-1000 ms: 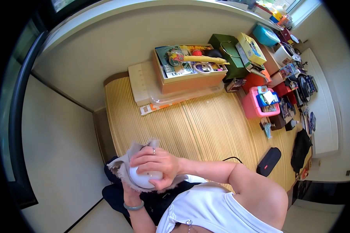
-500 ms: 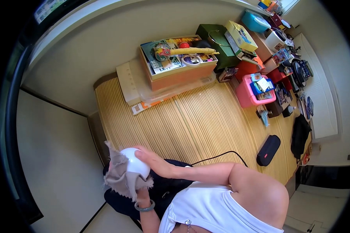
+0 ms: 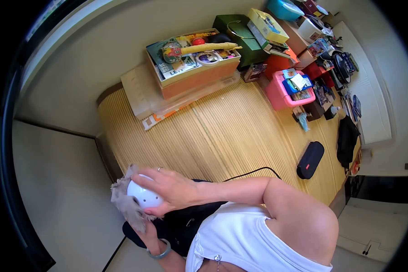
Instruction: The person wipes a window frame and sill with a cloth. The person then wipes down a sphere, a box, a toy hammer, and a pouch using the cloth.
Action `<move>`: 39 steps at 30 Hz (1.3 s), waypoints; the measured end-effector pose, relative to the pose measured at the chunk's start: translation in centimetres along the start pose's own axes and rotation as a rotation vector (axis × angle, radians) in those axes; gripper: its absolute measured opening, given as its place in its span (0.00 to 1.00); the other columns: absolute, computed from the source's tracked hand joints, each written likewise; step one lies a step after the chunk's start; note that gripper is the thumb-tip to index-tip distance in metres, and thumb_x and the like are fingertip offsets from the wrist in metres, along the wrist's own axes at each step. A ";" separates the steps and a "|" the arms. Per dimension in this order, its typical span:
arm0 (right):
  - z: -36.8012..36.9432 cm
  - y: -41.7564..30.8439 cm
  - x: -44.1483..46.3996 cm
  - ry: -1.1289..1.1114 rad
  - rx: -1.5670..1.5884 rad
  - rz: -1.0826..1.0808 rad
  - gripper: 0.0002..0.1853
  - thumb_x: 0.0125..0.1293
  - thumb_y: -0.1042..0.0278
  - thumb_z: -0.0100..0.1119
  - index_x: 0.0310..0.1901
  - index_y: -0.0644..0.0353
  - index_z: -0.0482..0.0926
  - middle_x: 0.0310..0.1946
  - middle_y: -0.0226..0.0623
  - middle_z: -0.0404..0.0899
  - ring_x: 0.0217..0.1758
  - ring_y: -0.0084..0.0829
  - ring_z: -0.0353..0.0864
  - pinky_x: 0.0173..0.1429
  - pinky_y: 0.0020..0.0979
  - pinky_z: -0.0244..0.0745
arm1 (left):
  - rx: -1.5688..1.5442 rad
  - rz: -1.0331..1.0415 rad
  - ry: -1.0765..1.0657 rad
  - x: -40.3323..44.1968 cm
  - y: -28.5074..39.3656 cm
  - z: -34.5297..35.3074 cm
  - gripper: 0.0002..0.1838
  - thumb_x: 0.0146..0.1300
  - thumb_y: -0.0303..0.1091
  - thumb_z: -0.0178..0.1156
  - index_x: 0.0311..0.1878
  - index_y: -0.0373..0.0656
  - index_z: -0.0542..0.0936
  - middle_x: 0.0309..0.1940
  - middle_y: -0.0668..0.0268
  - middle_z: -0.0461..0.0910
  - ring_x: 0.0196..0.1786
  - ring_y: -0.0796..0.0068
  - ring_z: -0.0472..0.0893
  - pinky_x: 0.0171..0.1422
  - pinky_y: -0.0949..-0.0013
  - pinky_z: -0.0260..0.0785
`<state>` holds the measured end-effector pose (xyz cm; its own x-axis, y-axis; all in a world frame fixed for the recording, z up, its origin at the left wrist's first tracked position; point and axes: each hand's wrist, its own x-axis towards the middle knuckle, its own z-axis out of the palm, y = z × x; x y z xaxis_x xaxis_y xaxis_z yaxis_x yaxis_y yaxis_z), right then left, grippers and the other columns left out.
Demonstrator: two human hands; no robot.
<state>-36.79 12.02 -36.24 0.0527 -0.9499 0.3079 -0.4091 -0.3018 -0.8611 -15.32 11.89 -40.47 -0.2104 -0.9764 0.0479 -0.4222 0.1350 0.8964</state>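
A glossy white rounded object (image 3: 139,196) with several small dark holes is held up at the lower left; its exact kind is not clear. My right hand (image 3: 172,190) grips it from above, fingers over its top and thumb on its near side. A grey-brown cloth (image 3: 120,199) with frayed edges wraps the far and lower sides of the object. Below, my left hand (image 3: 148,235), with a grey bangle (image 3: 162,250) at the wrist, supports the cloth and object. The cloth and object cover most of its fingers.
A ribbed mat (image 3: 177,145) spreads ahead. On it are a box of magazines and toys (image 3: 199,75), a pink bin (image 3: 276,96), and a black zip case (image 3: 310,160). A black cable (image 3: 254,171) runs near my right forearm. A dark bag (image 3: 181,231) lies under my hands.
The white object has turned, so its holes now show. My right hand has shifted its hold, now covering more of the top. The whole view has moved slightly.
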 end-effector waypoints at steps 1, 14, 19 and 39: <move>-0.6 -0.4 0.1 -0.052 -0.125 -0.046 0.44 0.49 0.46 0.67 0.65 0.61 0.64 0.58 0.51 0.69 0.53 0.52 0.74 0.53 0.43 0.74 | 0.008 -0.006 0.011 0.4 -0.1 0.1 0.30 0.71 0.44 0.51 0.68 0.33 0.63 0.64 0.53 0.69 0.63 0.58 0.72 0.67 0.59 0.64; 2.4 0.5 1.0 0.346 0.707 0.445 0.31 0.70 0.44 0.47 0.62 0.63 0.67 0.52 0.43 0.74 0.56 0.33 0.74 0.62 0.32 0.67 | -0.406 -0.031 0.260 -0.7 1.6 9.2 0.35 0.66 0.49 0.54 0.72 0.46 0.57 0.70 0.55 0.59 0.69 0.54 0.65 0.73 0.55 0.59; 1.9 0.7 0.5 0.273 0.906 0.460 0.37 0.68 0.35 0.47 0.64 0.62 0.65 0.52 0.41 0.74 0.56 0.32 0.73 0.61 0.34 0.68 | 0.023 0.373 0.224 2.6 4.2 7.1 0.47 0.53 0.46 0.72 0.71 0.56 0.54 0.74 0.51 0.46 0.73 0.47 0.57 0.71 0.52 0.59; 0.4 4.1 1.5 0.006 0.418 -0.403 0.49 0.41 0.55 0.78 0.64 0.56 0.61 0.66 0.52 0.62 0.68 0.55 0.63 0.69 0.50 0.60 | -1.119 -0.120 0.119 5.3 4.3 4.8 0.16 0.69 0.32 0.47 0.53 0.34 0.76 0.49 0.61 0.80 0.51 0.71 0.80 0.55 0.69 0.74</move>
<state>-37.99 9.27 -39.50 0.1244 -0.7533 0.6458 0.0367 -0.6470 -0.7616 -22.47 8.09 -38.43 -0.1109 -0.9908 -0.0772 0.6048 -0.1289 0.7859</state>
